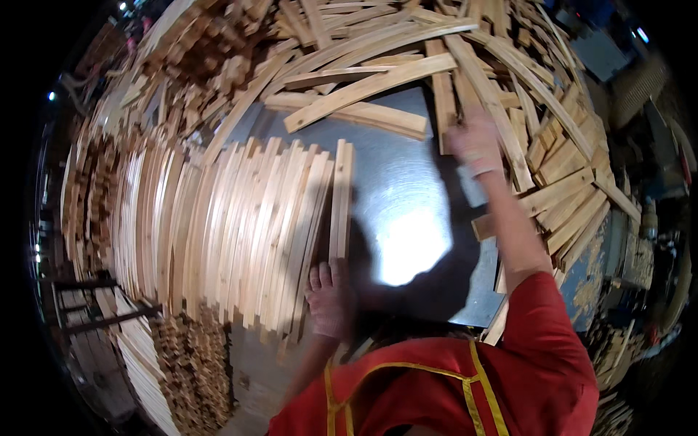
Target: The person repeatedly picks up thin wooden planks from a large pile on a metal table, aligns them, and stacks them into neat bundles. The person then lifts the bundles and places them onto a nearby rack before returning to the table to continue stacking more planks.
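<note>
My left hand is at the near end of a narrow wooden strip, its fingers stretched out and touching that end. This strip stands slightly apart from a long row of similar pale strips, laid side by side to its left. Farther off on the right, my right hand is reaching to a jumbled pile of boards. It is smeared by motion beside the near end of a wooden board; whether its fingers grip the board cannot be made out. A pale band shows at the right wrist.
A shiny metal tabletop lies between my hands. Loose boards cross its far edge, and more boards fan out on the right. Stacked wood pieces stand at the lower left. A ribbed hose is at the far right.
</note>
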Tool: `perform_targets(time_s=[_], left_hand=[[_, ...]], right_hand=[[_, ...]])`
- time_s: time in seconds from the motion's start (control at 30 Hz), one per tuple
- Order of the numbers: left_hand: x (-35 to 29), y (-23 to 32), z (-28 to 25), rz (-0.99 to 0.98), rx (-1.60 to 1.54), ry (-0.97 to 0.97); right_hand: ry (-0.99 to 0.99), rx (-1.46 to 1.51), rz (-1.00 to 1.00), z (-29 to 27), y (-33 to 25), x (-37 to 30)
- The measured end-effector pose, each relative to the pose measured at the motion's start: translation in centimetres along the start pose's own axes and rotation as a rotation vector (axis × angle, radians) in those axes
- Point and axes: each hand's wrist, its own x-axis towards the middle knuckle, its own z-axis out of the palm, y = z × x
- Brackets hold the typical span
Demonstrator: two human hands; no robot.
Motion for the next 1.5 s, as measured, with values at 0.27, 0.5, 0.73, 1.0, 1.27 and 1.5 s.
perform_targets(time_s=[0.27,0.5,0.73,1.0,1.27,1.5], left_hand=[[-1.8,-7.7,-1.1,0.034,-0.222,0.204],[-10.7,-18.1,2.3,-0.394,-0.204,0.448],[-12.5,-28.6,8.7,-1.256,-1.781,0.458],[-14.8,-16.7,2.7,-0.709,-1.870,-0.236],[1.4,-16.0,-2.2,-0.440,-0.794,-0.267],[12.9,-9.5,0.6,-0.449,-0.594,-0.306]], right_hand=[[-0.253,0.539,0.415,-4.4,14.4,-7.0],[-0.565,1.185,0.769,-1.7,-7.7,-31.7],[-1.017,0.412,0.163,6.4,-21.0,-31.4],[-0.602,0.891,0.506,8.2,-13.9,-26.1],[-0.717,0.723,0.495,8.1,-8.6,-20.7],[-0.950,0.300,0.376,10.4,-9.5,-15.9]])
